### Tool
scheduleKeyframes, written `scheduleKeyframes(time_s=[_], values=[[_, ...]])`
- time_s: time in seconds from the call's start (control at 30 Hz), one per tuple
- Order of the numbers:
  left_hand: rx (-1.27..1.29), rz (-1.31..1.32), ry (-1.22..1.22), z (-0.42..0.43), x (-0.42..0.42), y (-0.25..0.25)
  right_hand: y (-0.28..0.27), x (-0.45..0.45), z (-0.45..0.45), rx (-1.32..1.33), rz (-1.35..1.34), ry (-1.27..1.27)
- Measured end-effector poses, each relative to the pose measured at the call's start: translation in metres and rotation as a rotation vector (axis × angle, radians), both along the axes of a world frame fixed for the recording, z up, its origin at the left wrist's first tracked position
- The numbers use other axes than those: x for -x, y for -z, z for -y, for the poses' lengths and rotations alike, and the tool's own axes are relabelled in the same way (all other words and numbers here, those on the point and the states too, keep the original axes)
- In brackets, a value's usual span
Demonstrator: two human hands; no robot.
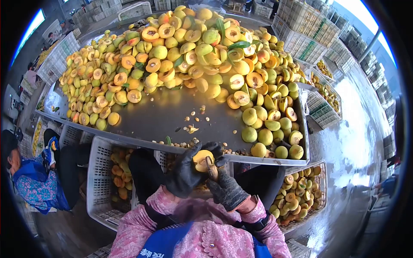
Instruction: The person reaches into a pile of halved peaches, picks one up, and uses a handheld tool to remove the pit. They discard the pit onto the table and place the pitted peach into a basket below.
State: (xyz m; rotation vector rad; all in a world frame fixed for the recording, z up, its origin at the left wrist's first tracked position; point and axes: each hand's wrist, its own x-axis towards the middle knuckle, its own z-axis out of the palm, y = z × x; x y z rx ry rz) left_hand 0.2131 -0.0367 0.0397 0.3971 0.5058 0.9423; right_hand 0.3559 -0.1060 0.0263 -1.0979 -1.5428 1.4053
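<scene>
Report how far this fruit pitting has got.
Some looks done: loose pits lie on the metal table. In work: the left hand holds a cut fruit, the right hand a tool. Left: the large heap, with pits visible in some halves.

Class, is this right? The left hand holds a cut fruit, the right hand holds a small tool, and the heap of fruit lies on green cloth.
Not quite: the head view shows the heap of fruit lying on a metal table, not green cloth. The rest stands: the left hand holds a cut fruit, the right hand a small tool.
</scene>
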Motion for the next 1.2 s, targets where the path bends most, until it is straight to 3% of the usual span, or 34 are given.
scheduleKeyframes(time_s=[0.07,0.13,0.2,0.27,0.33,0.4,0.47,0.73,1.0,1.13,1.2], values=[[-0.218,-0.195,0.01,0.002,0.004,0.015,-0.009,0.002,-0.001,0.201,0.03,-0.017],[-0.478,-0.382,-0.02,0.001,0.01,0.037,-0.011,0.004,-0.001,0.228,0.108,-0.02],[-0.741,-0.537,-0.16,0.011,0.008,0.03,-0.004,0.007,0.0,0.061,0.188,-0.009],[-0.783,-0.534,-0.241,0.017,0.003,0.021,-0.004,0.01,-0.002,-0.043,0.223,0.002],[-0.604,-0.393,-0.212,0.018,0.0,0.021,-0.002,0.013,-0.002,-0.147,0.291,0.018],[-0.572,-0.431,-0.206,0.017,0.001,0.029,0.006,0.015,-0.004,-0.284,0.417,0.037],[-0.55,-0.439,-0.195,0.017,0.002,0.032,0.013,0.018,-0.005,-0.297,0.366,0.06],[-0.661,-0.644,-0.162,0.016,0.003,0.036,0.02,0.022,-0.004,-0.34,0.479,0.047],[-0.47,-0.421,-0.255,0.018,-0.006,0.025,0.002,0.023,-0.004,0.012,0.479,-0.029],[-0.394,-0.409,-0.231,0.02,-0.005,0.031,0.023,0.023,0.0,-0.173,0.47,0.002],[-0.154,-0.196,-0.193,0.017,-0.005,0.028,0.026,0.025,-0.001,-0.307,0.422,0.042]])
